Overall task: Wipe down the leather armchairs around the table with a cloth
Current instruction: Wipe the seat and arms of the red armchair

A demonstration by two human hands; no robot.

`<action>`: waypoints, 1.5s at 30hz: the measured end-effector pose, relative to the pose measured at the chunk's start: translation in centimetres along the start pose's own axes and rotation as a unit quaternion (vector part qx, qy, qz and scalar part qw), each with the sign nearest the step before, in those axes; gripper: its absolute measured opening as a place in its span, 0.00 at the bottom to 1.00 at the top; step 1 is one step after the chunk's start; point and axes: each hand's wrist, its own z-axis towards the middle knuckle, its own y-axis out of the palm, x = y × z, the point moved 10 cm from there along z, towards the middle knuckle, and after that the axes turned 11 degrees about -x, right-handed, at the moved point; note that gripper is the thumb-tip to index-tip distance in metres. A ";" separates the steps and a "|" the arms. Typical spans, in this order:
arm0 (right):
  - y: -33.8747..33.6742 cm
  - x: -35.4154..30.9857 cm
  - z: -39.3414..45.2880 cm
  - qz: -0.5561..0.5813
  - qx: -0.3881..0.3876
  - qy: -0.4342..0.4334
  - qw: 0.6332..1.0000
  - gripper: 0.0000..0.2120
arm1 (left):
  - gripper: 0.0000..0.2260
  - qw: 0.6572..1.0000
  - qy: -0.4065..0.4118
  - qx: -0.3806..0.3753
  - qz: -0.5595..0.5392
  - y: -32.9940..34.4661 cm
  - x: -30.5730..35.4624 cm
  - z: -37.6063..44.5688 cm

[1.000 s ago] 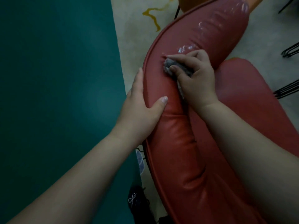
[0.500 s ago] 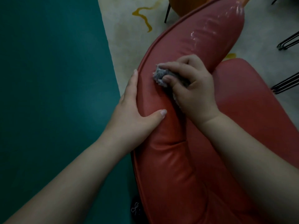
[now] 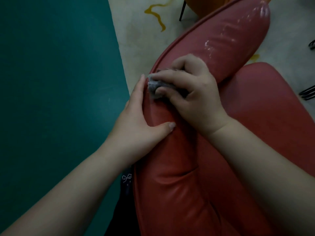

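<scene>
Sweeping from the left of the frame, the dark teal floor (image 3: 51, 99) gives way to a pale rug (image 3: 136, 40) with a yellow squiggle at upper centre, and then to the red leather armchair (image 3: 179, 193) that fills the right half. Its padded backrest roll (image 3: 230, 40) runs as a long curved bar from the bottom centre of the frame up to the upper right, with a piped edge along its left side. The left hand (image 3: 136, 126) lies open and flat against that left edge at mid-frame, fingers along the piping and thumb laid across the top of the roll, holding nothing and apparently steadying the chair. Just right of it and a little higher, the right hand (image 3: 192, 92) is closed around a bunched grey cloth (image 3: 154, 86), pressing it onto the crest of the roll; the cloth pokes out leftward, nearly touching the left hand's fingertip. Wet, shiny streaks show on the roll toward the upper right, while the stretch toward the bottom centre looks dry, so the unwiped leather probably lies down the roll's long axis, toward the wearer. The right hand is placed to do it, and the left hand sits in that path.
</scene>
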 end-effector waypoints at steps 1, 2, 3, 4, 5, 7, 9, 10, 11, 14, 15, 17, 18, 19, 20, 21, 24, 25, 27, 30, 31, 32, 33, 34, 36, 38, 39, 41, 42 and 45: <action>0.0 0.3 0.7 -0.012 -0.010 -0.003 1.000 0.10 | 0.52 1.000 0.005 -0.008 0.000 0.0 0.0 0.2; -0.3 0.9 1.4 -0.023 -0.007 0.004 1.000 0.10 | 0.53 1.000 0.009 -0.017 0.002 0.0 0.0 0.4; -0.9 1.7 2.1 -0.033 0.004 0.020 0.999 0.10 | 0.54 1.000 0.010 -0.025 0.003 -0.1 0.0 0.6; -1.4 2.6 2.5 -0.041 0.015 0.044 0.998 0.10 | 0.55 0.999 0.010 -0.035 0.001 -0.2 0.0 0.8; -1.7 3.2 2.6 -0.041 0.025 0.066 0.997 0.10 | 0.57 0.999 0.010 -0.047 -0.003 -0.3 0.0 1.1; -1.6 3.1 1.7 -0.022 0.028 0.087 0.996 0.11 | 0.58 0.997 0.014 -0.076 -0.010 -0.2 -0.1 1.5; -0.7 1.5 -0.2 0.015 0.016 0.085 0.996 0.11 | 0.59 0.995 0.016 -0.102 -0.014 -0.3 -0.3 1.9; -0.2 0.5 -1.0 0.023 0.006 0.076 0.997 0.11 | 0.59 0.993 0.015 -0.113 -0.014 -0.3 -0.3 2.1; 0.2 -0.3 -1.4 0.022 -0.006 0.069 0.997 0.11 | 0.60 0.992 0.016 -0.124 -0.017 -0.4 -0.4 2.2; -0.1 0.5 0.1 -0.021 -0.018 0.078 0.997 0.10 | 0.60 0.985 0.021 -0.166 -0.047 -0.3 -0.6 2.5; -0.7 1.3 0.9 -0.039 -0.003 0.095 0.995 0.11 | 0.60 0.981 0.022 -0.182 -0.058 -0.2 -0.7 2.7; -1.4 2.7 1.6 -0.042 0.025 0.140 0.989 0.11 | 0.61 0.976 0.024 -0.207 -0.067 -0.2 -0.7 3.1; -1.4 2.9 1.2 -0.032 0.033 0.158 0.986 0.12 | 0.61 0.974 0.026 -0.214 -0.067 -0.3 -0.7 3.3; -1.2 2.6 0.4 -0.022 0.037 0.169 0.985 0.12 | 0.61 0.973 0.028 -0.217 -0.069 -0.4 -0.7 3.6; -0.8 2.1 -0.7 -0.011 0.039 0.174 0.984 0.12 | 0.60 0.973 0.030 -0.219 -0.070 -0.6 -0.7 3.8; -0.4 1.4 -1.7 -0.003 0.038 0.173 0.984 0.12 | 0.60 0.972 0.032 -0.223 -0.067 -0.7 -0.6 4.1; -0.2 0.9 -2.6 -0.011 0.047 0.183 0.982 0.11 | 0.59 0.969 0.039 -0.238 -0.057 -0.9 -0.1 4.8; -0.7 1.6 -2.1 -0.022 0.057 0.195 0.979 0.11 | 0.59 0.968 0.039 -0.240 -0.054 -1.0 0.0 5.0; -2.1 4.0 -0.8 -0.051 0.098 0.237 0.965 0.12 | 0.58 0.969 0.046 -0.239 -0.041 -1.2 0.3 5.5; -4.2 7.7 -0.5 -0.037 0.176 0.319 0.930 0.12 | 0.53 0.971 0.058 -0.230 -0.006 -1.5 1.1 6.4; -4.1 7.9 -1.0 -0.023 0.189 0.329 0.925 0.12 | 0.52 0.972 0.059 -0.228 0.004 -1.5 1.2 6.7; -3.8 7.4 -1.6 -0.019 0.195 0.328 0.924 0.12 | 0.52 0.972 0.061 -0.226 0.014 -1.5 1.4 7.0; -3.3 6.6 -2.1 -0.020 0.193 0.321 0.927 0.12 | 0.52 0.972 0.065 -0.223 0.023 -1.6 1.7 7.5; -2.7 5.7 -2.6 -0.020 0.189 0.308 0.932 0.11 | 0.52 0.973 0.067 -0.218 0.032 -1.5 1.9 8.0; -2.1 4.7 -2.8 -0.022 0.182 0.282 0.942 0.10 | 0.52 0.974 0.065 -0.211 0.053 -1.3 2.4 9.2; -2.8 5.8 -1.3 -0.040 0.161 0.258 0.952 0.10 | 0.52 0.974 0.062 -0.207 0.070 -1.0 3.0 10.4; -3.5 7.2 -0.1 -0.056 0.152 0.253 0.954 0.10 | 0.52 0.974 0.062 -0.204 0.074 -0.9 3.3 11.0; -5.7 10.6 1.8 -0.071 0.167 0.274 0.944 0.11 | 0.51 0.974 0.061 -0.202 0.082 -0.6 4.0 12.4; -6.8 12.2 2.2 -0.064 0.184 0.290 0.937 0.11 | 0.51 0.974 0.062 -0.202 0.084 -0.6 4.3 13.0; -7.0 13.7 1.6 -0.031 0.206 0.302 0.930 0.11 | 0.49 0.972 0.070 -0.202 0.094 -0.3 5.5 14.7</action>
